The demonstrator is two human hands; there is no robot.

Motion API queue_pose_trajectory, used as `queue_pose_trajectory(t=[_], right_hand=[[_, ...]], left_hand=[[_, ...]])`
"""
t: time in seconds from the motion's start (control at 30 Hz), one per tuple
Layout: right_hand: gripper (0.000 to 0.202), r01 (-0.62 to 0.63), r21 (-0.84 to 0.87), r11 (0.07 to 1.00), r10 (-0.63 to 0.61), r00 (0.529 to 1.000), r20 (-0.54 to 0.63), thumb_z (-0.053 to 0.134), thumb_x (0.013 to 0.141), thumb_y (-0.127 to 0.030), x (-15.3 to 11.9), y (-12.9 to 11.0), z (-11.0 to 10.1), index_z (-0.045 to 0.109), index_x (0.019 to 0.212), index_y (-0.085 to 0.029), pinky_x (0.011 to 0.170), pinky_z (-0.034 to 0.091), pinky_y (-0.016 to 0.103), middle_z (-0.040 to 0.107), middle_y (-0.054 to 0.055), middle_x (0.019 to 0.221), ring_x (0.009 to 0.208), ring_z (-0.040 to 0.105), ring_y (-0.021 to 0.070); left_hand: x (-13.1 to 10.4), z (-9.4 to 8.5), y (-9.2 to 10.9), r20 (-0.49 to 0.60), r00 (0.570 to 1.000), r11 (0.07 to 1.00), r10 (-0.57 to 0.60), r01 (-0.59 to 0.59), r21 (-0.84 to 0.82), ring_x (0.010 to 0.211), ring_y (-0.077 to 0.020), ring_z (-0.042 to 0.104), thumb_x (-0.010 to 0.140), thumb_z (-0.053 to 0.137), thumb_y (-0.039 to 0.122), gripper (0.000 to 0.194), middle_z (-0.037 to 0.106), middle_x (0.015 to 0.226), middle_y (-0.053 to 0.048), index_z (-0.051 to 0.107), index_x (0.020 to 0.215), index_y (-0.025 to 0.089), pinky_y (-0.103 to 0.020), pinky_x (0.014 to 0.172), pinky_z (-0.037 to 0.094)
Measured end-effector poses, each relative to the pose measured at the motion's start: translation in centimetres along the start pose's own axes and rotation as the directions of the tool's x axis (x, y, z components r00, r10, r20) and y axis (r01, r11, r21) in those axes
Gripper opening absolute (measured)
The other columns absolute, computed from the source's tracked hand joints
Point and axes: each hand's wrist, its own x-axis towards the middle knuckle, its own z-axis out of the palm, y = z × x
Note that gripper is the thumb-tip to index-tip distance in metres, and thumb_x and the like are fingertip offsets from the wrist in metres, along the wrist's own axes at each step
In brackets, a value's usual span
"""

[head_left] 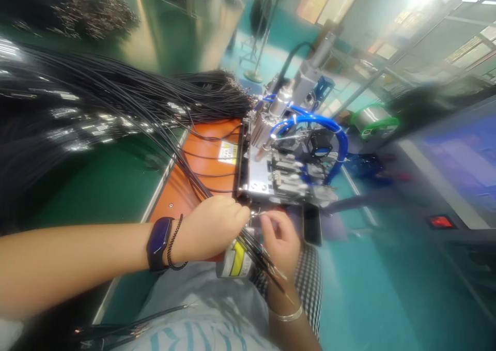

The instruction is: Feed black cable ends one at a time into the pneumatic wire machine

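Note:
My left hand [217,224], with a dark wristband and a thin bracelet, is closed around several black cables [251,247]. Their stripped ends hang down past my right wrist. My right hand [281,237] is closed in a pinch beside the left fingertips, on a thin wire end [260,213]. Small metal parts show between the two hands, too small to make out. A white container with a yellow label [236,260] stands just below the left hand, partly hidden by the cables.
A metal machine with clamps [267,170] and blue hoses [337,134] stands beyond my hands on an orange table [174,193]. A large black cable bundle [127,90] lies to the left. A phone [312,224] is right of my right hand; a green spool [374,121] is farther back.

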Motion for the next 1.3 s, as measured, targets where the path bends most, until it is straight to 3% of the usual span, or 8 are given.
queue_pose_trajectory(t=[0.17,0.3,0.4,0.53,0.73,0.93,1.1,1.3], right_hand=[[0.012,0.063,-0.025,0.998,-0.061,0.995,0.083,0.057,0.084,-0.021,-0.2,0.1,-0.1,0.062,0.075,-0.018,0.072,0.044,0.028,0.063,0.002,0.077,0.076,0.057,0.0159],[0.010,-0.002,-0.024,1.000,0.005,0.992,0.127,0.057,0.085,-0.023,0.0,0.2,-0.2,0.066,0.081,-0.019,0.076,0.045,0.029,0.066,0.002,0.083,0.081,0.059,0.0167],[0.011,-0.027,-0.047,0.999,0.036,0.979,0.203,0.057,0.085,-0.024,0.4,0.4,-0.3,0.067,0.084,-0.019,0.078,0.045,0.029,0.067,0.003,0.086,0.084,0.059,0.0174],[0.015,-0.194,-0.063,0.979,0.203,0.956,0.209,0.059,0.083,-0.031,0.8,0.9,-0.7,0.066,0.085,-0.019,0.075,0.045,0.029,0.067,0.003,0.085,0.079,0.059,0.0175],[0.017,-0.412,-0.002,0.911,0.393,0.867,0.306,0.061,0.079,-0.034,0.8,1.5,-1.0,0.065,0.080,-0.017,0.068,0.044,0.028,0.066,0.003,0.079,0.072,0.058,0.0173],[0.020,-0.546,0.120,0.829,0.473,0.800,0.369,0.060,0.079,-0.037,0.8,2.1,-0.4,0.064,0.079,-0.017,0.062,0.041,0.025,0.061,0.000,0.072,0.065,0.052,0.0135],[0.017,-0.562,0.170,0.809,0.483,0.802,0.352,0.060,0.076,-0.035,0.7,2.8,0.0,0.060,0.074,-0.019,0.052,0.034,0.023,0.052,-0.004,0.059,0.051,0.042,0.0105],[0.019,-0.571,0.199,0.797,0.488,0.801,0.348,0.063,0.073,-0.036,0.8,3.3,0.3,0.058,0.074,-0.018,0.043,0.028,0.021,0.048,-0.004,0.057,0.048,0.037,0.0095]], left_hand=[[0.0,0.0,0.0,0.006,1.000,1.000,0.017,-0.016,-0.018,0.061,-0.0194,0.048,0.084,0.046,0.014,0.012,0.052,0.067,-0.002,0.049,0.073,0.019,-0.034,0.055,0.037],[0.2,-0.4,0.2,0.064,0.998,1.000,0.015,-0.015,-0.003,0.070,-0.0198,0.050,0.085,0.046,0.014,0.009,0.054,0.076,-0.003,0.055,0.084,0.017,-0.034,0.061,0.040],[0.4,-0.6,0.2,0.112,0.994,1.000,-0.005,0.002,0.022,0.079,-0.0207,0.052,0.086,0.045,0.013,0.018,0.056,0.090,-0.005,0.057,0.099,0.016,-0.034,0.066,0.042],[0.3,-0.4,-0.1,0.110,0.994,1.000,-0.015,0.014,0.015,0.082,-0.0201,0.052,0.089,0.040,0.013,0.025,0.055,0.092,-0.006,0.056,0.109,0.015,-0.034,0.069,0.044],[0.1,0.7,-1.0,0.074,0.996,0.998,0.046,-0.043,-0.037,0.079,-0.0180,0.052,0.091,0.039,0.015,0.024,0.056,0.086,-0.005,0.059,0.103,0.018,-0.032,0.069,0.045],[0.2,0.8,-1.2,0.102,0.994,0.998,0.043,-0.037,-0.057,0.078,-0.0173,0.050,0.092,0.040,0.018,0.022,0.056,0.085,-0.004,0.060,0.100,0.019,-0.031,0.066,0.043],[0.3,0.7,-1.1,0.118,0.993,1.000,0.026,-0.025,-0.011,0.074,-0.0164,0.049,0.092,0.041,0.019,0.019,0.053,0.082,-0.003,0.059,0.094,0.019,-0.030,0.063,0.041],[0.3,1.5,-1.4,0.019,0.997,0.996,0.076,-0.077,0.041,0.069,-0.0153,0.047,0.091,0.041,0.018,0.018,0.052,0.078,-0.003,0.059,0.090,0.019,-0.030,0.059,0.036]])
